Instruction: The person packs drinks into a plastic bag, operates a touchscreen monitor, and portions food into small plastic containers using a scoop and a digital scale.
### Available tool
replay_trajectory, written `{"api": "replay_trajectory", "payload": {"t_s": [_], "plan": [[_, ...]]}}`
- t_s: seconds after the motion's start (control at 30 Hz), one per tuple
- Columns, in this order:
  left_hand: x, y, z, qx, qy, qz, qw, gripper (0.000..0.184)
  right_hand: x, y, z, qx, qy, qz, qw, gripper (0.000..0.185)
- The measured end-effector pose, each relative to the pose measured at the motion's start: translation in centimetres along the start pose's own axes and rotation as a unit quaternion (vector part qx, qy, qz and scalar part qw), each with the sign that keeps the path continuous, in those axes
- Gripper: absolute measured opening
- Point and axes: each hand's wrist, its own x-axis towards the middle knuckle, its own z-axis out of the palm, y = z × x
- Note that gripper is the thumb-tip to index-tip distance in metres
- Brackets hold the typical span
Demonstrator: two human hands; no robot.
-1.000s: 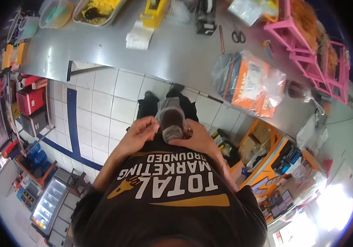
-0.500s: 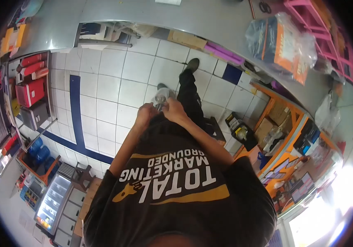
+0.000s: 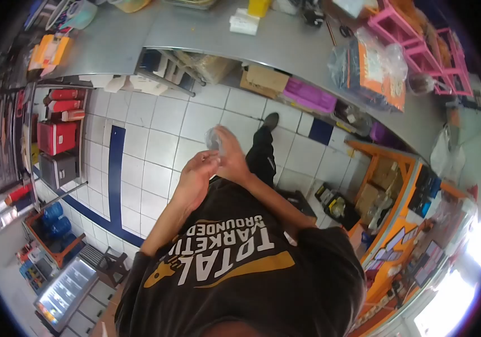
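A crumpled clear plastic bag (image 3: pixel 213 139) sits in front of my waist, partly hidden by my fingers. My right hand (image 3: pixel 230 154) is closed around it, fingers pointing away from me. My left hand (image 3: pixel 196 175) is just beside, its fingers stretched towards the right hand and overlapping its lower edge. Whatever may be inside the bag is too blurred to make out.
A long steel counter (image 3: pixel 195 28) runs ahead, bearing orange-and-clear packages (image 3: pixel 381 73) and pink racks (image 3: pixel 420 50). A purple crate (image 3: pixel 309 95) is under it. An orange wooden shelf (image 3: pixel 389 180) stands right; a red box (image 3: pixel 55 136) sits on the left rack.
Both hands were pinching the bag together; now the left hand's fingers have spread, and the bag stays with the right hand. My view has tilted, showing more of the counter.
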Motion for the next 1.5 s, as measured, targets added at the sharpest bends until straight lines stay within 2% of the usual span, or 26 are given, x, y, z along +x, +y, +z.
{"api": "replay_trajectory", "payload": {"t_s": [0.03,0.1,0.2,0.37,0.43,0.47,0.5,0.57,0.6,0.63,0.67,0.73,0.77,0.83,0.87,0.9,0.93,0.97,1.03,1.13,1.2,1.23,1.3,1.33,1.4,1.5], "plan": [[-1.4,1.4,0.8,0.04,-0.013,0.006,0.999,0.032,0.7,0.6,1.0,0.033,0.017,-0.038,0.999,0.038],[-4.4,6.6,0.2,0.208,-0.043,0.07,0.975,0.033,2.1,0.4,1.6,0.029,-0.133,-0.126,0.983,0.035],[-7.9,13.1,-2.5,0.389,-0.074,0.119,0.911,0.027,3.8,-4.7,-1.9,0.07,-0.24,-0.119,0.961,0.025],[-9.4,18.0,-3.8,0.421,-0.084,0.177,0.885,0.019,4.4,-12.1,-6.6,0.147,-0.318,-0.147,0.925,0.011],[-10.9,19.3,-2.7,0.411,-0.12,0.165,0.889,0.02,4.8,-12.1,-7.4,0.189,-0.374,-0.042,0.907,0.023],[-12.4,19.8,-1.0,0.544,-0.153,0.28,0.776,0.023,5.1,-11.3,-7.4,0.162,-0.4,0.048,0.901,0.034],[-13.4,20.2,0.6,0.652,-0.175,0.385,0.63,0.025,5.9,-12.0,-7.9,0.154,-0.4,0.042,0.902,0.034],[-15.1,20.9,3.3,0.649,-0.229,0.402,0.604,0.024,7.6,-14.3,-8.8,0.155,-0.618,0.06,0.768,0.035],[-15.7,20.8,4.2,0.647,-0.283,0.41,0.577,0.024,7.6,-15.3,-9.1,0.158,-0.637,0.081,0.75,0.03],[-15.3,20.8,4.8,0.645,-0.27,0.42,0.578,0.024,7.6,-16.3,-9.4,0.16,-0.655,0.102,0.731,0.025],[-14.4,21.3,5.1,0.605,-0.304,0.426,0.601,0.023,7.5,-17.7,-9.8,0.159,-0.62,0.057,0.767,0.016],[-12.1,21.6,4.9,0.515,-0.357,0.441,0.642,0.022,6.9,-22.2,-10.6,0.061,-0.453,-0.092,0.885,0.033],[-10.5,21.2,4.5,0.464,-0.381,0.452,0.66,0.022,6.1,-22.5,-10.3,0.058,-0.468,-0.106,0.876,0.033],[-7.4,20.0,3.1,0.379,-0.406,0.365,0.747,0.024,4.7,-22.9,-10.2,0.03,-0.138,-0.272,0.952,0.052],[-6.2,19.0,1.8,0.375,-0.397,0.371,0.751,0.024,5.3,-23.6,-10.5,-0.054,-0.231,-0.335,0.912,0.046],[-5.1,18.1,0.5,0.308,-0.407,0.298,0.807,0.026,6.0,-23.6,-10.4,-0.052,-0.24,-0.338,0.909,0.046],[-4.0,16.9,-0.8,0.236,-0.415,0.218,0.851,0.027,6.8,-23.5,-10.2,-0.102,-0.31,-0.39,0.861,0.038],[-2.9,15.3,-2.8,0.232,-0.416,0.213,0.853,0.027,7.2,-23.3,-9.9,-0.151,-0.374,-0.433,0.806,0.03],[-1.8,11.1,-6.9,0.149,-0.354,0.159,0.91,0.028,7.2,-22.5,-9.6,-0.199,-0.368,-0.365,0.832,0.022],[-2.4,5.2,-8.1,0.096,-0.339,0.135,0.926,0.03,5.3,-19.3,-9.8,-0.299,-0.425,-0.282,0.807,0.017],[-3.6,1.8,-6.9,0.089,-0.323,0.115,0.935,0.03,3.7,-16.8,-9.6,-0.307,-0.425,-0.108,0.845,0.013],[-3.8,1.0,-6.2,0.103,-0.291,0.132,0.942,0.031,3.8,-15.9,-9.8,-0.315,-0.424,-0.092,0.844,0.013],[-4.4,-0.5,-4.0,0.094,-0.28,0.158,0.942,0.031,3.2,-14.4,-10.3,-0.22,-0.318,0.232,0.893,0.01],[-4.6,-0.4,-2.4,0.191,-0.256,0.214,0.923,0.034,2.8,-12.7,-11.0,-0.223,-0.313,0.243,0.891,0.01],[-6.0,1.6,1.0,0.383,-0.217,0.258,0.86,0.045,2.3,-9.6,-12.8,0.074,-0.203,0.444,0.87,0.015],[-5.2,1.8,3.9,0.424,-0.248,0.335,0.804,0.048,2.1,-10.3,-13.7,0.235,-0.057,0.453,0.858,0.015]]}}
